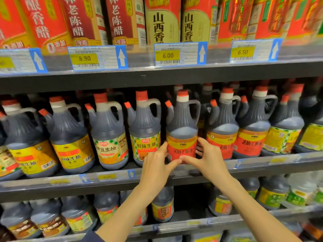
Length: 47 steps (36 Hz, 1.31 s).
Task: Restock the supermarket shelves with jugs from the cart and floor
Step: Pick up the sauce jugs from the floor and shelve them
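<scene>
A red-labelled soy sauce jug (181, 123) is upright at the front of the middle shelf (108, 177), close to the centre of the view. Its red cap is on top and its handle is turned to 3 o'clock. Both hands are on its lower half, and they hide its base, so I cannot tell whether it rests on the shelf.

The left hand (155, 165) reaches in from 7 o'clock and grips the jug's left side. The left thumb (172, 164) lies across the bottom of the label, the forefinger runs up the label's left edge, and the other fingers are hidden behind the jug. The right hand (209, 163) reaches in from 5 o'clock and grips the right side. The right thumb (187, 158) lies along the bottom of the label, its tip nearly meeting the other thumb, and the fingers curl into the gap behind the jug.

At 9 o'clock, just beside the held jug, stands a green-checked jug (146, 130). At 3 o'clock stands a neighbouring red jug (222, 131) with the same label. At 12 o'clock the upper shelf carries tall vinegar cartons (162, 21), and a yellow price tag (167, 55) below them reads 6.00. At 6 o'clock more dark jugs (162, 205) stand on the lower shelf. A dark sleeve (92, 237) shows on the left arm at the bottom edge.
</scene>
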Tool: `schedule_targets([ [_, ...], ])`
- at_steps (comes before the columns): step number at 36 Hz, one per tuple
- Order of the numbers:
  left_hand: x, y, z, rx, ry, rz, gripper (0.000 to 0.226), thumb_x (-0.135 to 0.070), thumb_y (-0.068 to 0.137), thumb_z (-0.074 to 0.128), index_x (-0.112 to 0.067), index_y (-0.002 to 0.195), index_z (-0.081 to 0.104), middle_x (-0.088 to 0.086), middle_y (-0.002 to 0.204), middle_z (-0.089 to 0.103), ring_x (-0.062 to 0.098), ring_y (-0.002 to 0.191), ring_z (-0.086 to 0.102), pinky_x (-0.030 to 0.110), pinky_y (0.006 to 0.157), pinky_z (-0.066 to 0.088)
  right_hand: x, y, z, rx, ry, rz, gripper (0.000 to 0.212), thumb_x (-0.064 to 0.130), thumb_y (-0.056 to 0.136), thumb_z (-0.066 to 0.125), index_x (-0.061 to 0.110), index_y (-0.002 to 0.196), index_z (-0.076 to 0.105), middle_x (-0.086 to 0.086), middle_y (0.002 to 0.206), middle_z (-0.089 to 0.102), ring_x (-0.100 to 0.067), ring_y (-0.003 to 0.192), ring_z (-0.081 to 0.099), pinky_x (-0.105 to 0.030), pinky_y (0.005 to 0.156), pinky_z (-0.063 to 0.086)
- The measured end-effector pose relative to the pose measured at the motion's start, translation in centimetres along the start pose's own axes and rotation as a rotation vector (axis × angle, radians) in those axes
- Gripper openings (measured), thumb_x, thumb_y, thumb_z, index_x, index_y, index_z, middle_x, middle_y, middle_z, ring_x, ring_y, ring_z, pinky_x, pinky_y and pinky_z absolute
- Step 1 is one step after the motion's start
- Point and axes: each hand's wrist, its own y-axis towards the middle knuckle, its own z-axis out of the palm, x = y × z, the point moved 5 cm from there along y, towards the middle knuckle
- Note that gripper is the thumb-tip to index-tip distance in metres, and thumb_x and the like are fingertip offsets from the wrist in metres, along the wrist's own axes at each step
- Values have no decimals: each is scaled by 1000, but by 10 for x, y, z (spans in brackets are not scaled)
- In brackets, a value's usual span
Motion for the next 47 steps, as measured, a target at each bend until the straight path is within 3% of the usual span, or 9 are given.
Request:
schedule_targets([
  [7,-8,2,4,-62,8,-23,58,-31,78,76,-8,127,55,9,103,71,25,101,65,42,86,54,-7,17,-2,129,-36,44,56,30,71,80,0,111,55,-8,113,65,-15,107,61,-22,92,49],
  [13,-9,3,3,-75,52,-53,63,-46,75,75,-14,125,55,1,104,71,17,99,66,37,86,55,-12,12,1,121,-95,7,58,33,75,76,5,119,51,-11,107,68,-23,99,66,-40,86,55],
  [19,-10,10,6,-9,118,-102,51,-40,75,76,-14,114,57,2,103,70,18,96,67,38,83,55,-14,15,1,159,-25,34,55,18,76,78,2,122,52,-8,118,64,-17,110,62,-21,90,51],
  [28,-3,17,6,58,88,-105,44,-28,82,73,-7,116,54,13,104,69,25,98,66,43,85,53,-20,13,7,55,-220,-22,63,40,73,77,1,116,52,-9,95,71,-23,88,68,-44,76,56],
  [34,-4,17,4,58,77,-106,49,-25,83,71,-4,124,52,13,96,67,23,90,65,39,85,53,-18,13,4,41,-250,-38,60,44,73,76,1,109,54,-10,94,72,-26,88,68,-45,74,55],
  [43,-5,15,6,36,56,-118,61,-25,81,74,-1,131,49,18,107,68,29,100,66,43,89,52,-8,11,-2,63,-170,-18,67,33,71,80,-2,122,54,-13,110,69,-25,100,67,-42,81,57],
  [47,-5,14,3,41,43,-91,64,-25,82,73,-2,135,46,17,107,68,26,98,66,38,87,53,-6,7,-2,53,-200,-16,65,39,72,78,0,119,56,-11,109,70,-23,99,67,-42,81,56],
])
